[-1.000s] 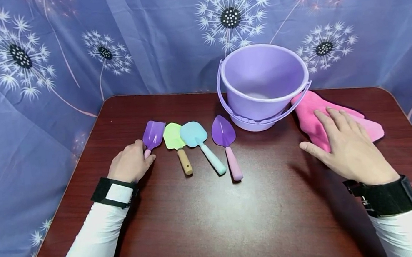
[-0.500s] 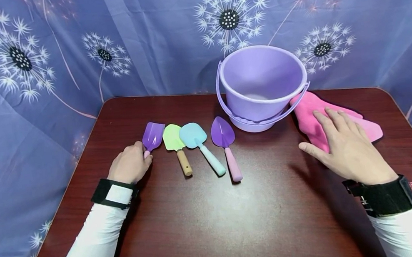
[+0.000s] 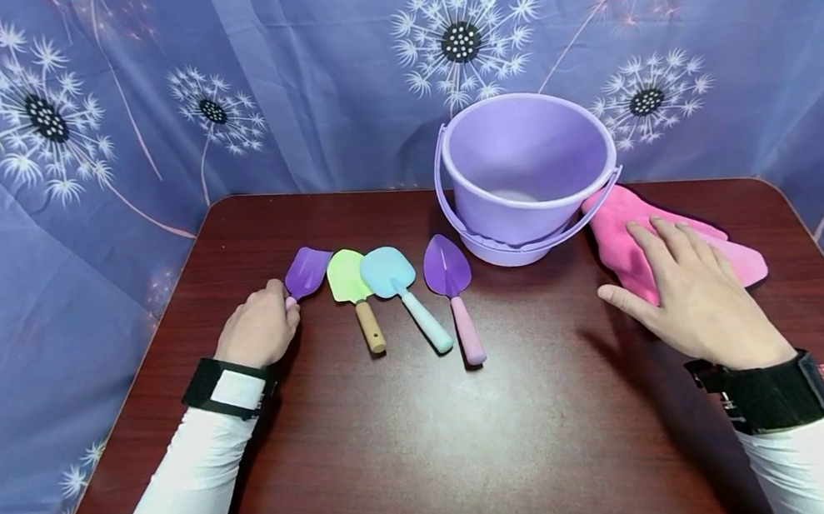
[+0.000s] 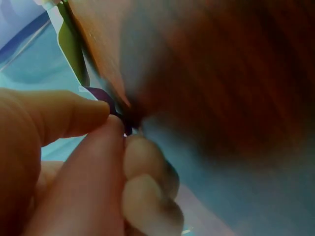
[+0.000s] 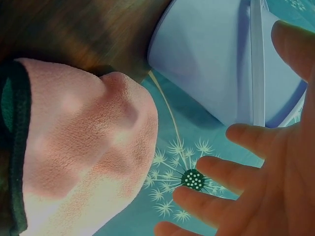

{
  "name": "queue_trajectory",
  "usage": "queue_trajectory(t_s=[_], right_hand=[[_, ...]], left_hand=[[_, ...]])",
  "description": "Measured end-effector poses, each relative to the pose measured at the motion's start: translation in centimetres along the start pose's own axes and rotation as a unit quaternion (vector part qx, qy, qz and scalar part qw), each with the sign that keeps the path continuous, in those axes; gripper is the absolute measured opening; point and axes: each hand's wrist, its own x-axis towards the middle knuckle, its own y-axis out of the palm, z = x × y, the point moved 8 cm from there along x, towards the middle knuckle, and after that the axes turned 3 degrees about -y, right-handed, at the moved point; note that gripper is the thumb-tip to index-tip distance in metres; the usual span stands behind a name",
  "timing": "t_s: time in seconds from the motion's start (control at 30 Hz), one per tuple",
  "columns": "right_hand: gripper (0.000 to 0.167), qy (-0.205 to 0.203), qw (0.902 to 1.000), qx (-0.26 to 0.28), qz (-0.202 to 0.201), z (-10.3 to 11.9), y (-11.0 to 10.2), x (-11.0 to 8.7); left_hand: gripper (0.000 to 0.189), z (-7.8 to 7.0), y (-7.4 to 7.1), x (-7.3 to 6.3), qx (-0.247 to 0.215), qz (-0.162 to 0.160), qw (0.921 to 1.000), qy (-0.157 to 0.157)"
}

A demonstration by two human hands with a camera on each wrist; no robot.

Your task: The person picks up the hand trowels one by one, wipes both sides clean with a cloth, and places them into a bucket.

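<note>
My left hand grips the pink handle of a small garden shovel with a purple blade, at the left end of a row of hand tools. The palm hides most of that handle. In the left wrist view the thumb lies close by the purple blade. To its right are a lime-green trowel with a wooden handle, a light-blue trowel and a pointed purple trowel. Over a folded pink cloth, my right hand is spread with fingers extended, apart from the cloth in the right wrist view.
A lilac bucket stands upright at the back, its handle lowered toward the front. The cloth lies close by its right side. Behind the brown table hangs a blue dandelion-print curtain.
The purple-bladed shovel in my left hand has turned slightly, its blade tilting, and its handle has shifted a little left. My right hand, the bucket and the other tools stay put.
</note>
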Motion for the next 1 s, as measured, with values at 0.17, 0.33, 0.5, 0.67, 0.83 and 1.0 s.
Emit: queue_trajectory(t_s=[0.17,0.33,0.5,0.67,0.83,1.0], right_hand=[[0.09,-0.001,1.0,-0.001,-0.001,0.0,0.0,0.0],[0.09,0.001,1.0,-0.001,-0.001,0.0,0.0,0.0],[0.09,-0.002,1.0,0.001,0.002,0.0,0.0,0.1],[0.092,-0.008,1.0,0.002,-0.001,-0.2,-0.2,0.4],[0.095,-0.004,0.9999,-0.001,0.011,-1.0,-0.1,0.8],[0.094,0.012,0.9994,-0.01,0.032,-2.6,0.4,1.5]], left_hand=[[0.022,-0.1,-0.3,-0.2,-0.008,-0.02,0.9997,0.011],[0.021,-0.6,-1.5,-0.6,-0.022,-0.066,0.9974,0.018],[0.022,-1.2,-2.9,-1.0,-0.035,-0.105,0.9936,0.024],[0.022,-2.0,-4.1,-1.3,-0.048,-0.133,0.9894,0.036],[0.022,-3.0,-5.0,-1.6,-0.059,-0.149,0.986,0.046],[0.02,-4.3,-6.0,-2.1,-0.068,-0.15,0.9847,0.056]])
